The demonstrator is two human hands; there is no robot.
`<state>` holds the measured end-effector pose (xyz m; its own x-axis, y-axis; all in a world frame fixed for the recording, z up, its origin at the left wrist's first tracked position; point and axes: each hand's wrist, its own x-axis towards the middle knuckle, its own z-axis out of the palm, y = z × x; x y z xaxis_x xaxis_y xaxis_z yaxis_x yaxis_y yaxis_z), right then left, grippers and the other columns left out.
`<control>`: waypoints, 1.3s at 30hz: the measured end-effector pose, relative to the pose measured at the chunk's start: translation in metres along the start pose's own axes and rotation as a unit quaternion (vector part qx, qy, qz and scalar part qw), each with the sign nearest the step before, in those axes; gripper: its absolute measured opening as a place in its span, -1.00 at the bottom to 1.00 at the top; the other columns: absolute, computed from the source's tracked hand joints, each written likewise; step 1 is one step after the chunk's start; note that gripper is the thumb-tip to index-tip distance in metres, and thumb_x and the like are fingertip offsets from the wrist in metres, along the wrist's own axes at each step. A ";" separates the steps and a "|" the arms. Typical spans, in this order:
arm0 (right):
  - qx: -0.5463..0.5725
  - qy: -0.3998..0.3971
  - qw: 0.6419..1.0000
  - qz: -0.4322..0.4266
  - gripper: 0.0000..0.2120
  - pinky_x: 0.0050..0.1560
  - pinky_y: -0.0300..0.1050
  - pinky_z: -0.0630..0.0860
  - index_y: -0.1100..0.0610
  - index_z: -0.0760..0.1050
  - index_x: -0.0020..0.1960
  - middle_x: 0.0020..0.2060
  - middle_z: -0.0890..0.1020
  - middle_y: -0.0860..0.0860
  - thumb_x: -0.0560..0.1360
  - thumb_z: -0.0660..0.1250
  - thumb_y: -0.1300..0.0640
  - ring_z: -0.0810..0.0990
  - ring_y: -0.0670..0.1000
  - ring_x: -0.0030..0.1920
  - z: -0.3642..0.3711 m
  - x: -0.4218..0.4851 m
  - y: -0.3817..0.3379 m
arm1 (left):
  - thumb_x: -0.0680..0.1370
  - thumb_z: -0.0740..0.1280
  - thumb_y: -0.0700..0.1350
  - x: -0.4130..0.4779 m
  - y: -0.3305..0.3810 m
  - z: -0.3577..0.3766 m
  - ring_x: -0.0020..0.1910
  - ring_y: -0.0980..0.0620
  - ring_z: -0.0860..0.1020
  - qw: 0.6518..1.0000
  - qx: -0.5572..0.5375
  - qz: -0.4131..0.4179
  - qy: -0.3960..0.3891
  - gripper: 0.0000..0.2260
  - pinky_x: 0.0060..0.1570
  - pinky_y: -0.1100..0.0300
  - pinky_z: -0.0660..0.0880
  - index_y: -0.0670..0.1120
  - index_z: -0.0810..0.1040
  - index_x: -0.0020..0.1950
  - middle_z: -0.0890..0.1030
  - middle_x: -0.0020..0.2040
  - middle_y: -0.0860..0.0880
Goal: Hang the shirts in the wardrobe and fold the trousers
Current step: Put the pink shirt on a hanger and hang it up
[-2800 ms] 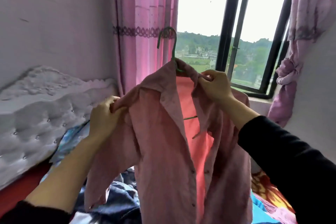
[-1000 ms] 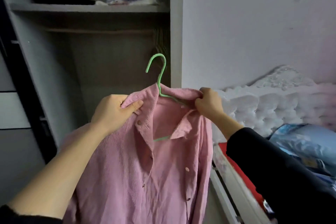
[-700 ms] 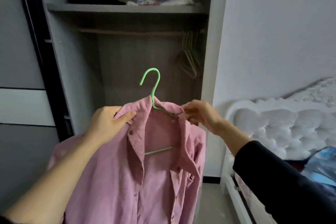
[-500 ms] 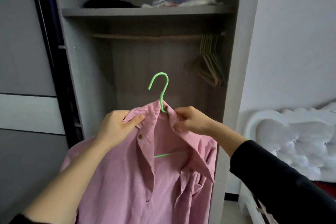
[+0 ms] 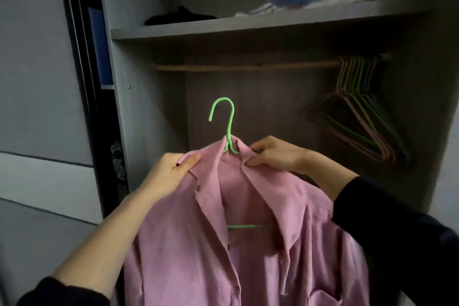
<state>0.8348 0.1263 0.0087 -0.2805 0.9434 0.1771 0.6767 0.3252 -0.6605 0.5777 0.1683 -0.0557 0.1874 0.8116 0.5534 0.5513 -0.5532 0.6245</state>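
We pinch the collar of the limp, lightweight pink shirt point(image 5: 248, 243) with curled fingers point(image 5: 190, 159), left hand point(image 5: 171, 171) at nine o'clock and right hand point(image 5: 275, 156) at three of its green hanger point(image 5: 229, 129), below the wardrobe rail point(image 5: 248, 67); the stiff hook looks the surer hold.

The pink shirt point(image 5: 248, 243) is finely ribbed matt cloth, its green hanger point(image 5: 224, 122) smooth and coated, the rail point(image 5: 243, 67) wooden.
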 end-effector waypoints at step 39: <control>-0.185 0.117 0.975 0.047 -0.63 -0.56 -0.19 0.38 0.22 0.40 -0.39 -0.69 0.42 0.04 0.59 0.13 0.21 0.42 0.04 -0.56 0.033 0.437 -0.102 | 0.65 0.01 -0.01 0.423 -0.142 -0.121 0.27 -0.21 0.46 0.936 0.330 0.082 0.091 -0.65 0.25 0.01 0.39 -0.02 0.43 0.35 0.49 0.33 -0.16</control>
<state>0.6208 0.5033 0.1291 -0.0722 0.9454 0.3178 0.9034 0.1970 -0.3809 0.4800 0.5671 0.1562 0.2057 0.6469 0.7343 0.9208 -0.3821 0.0786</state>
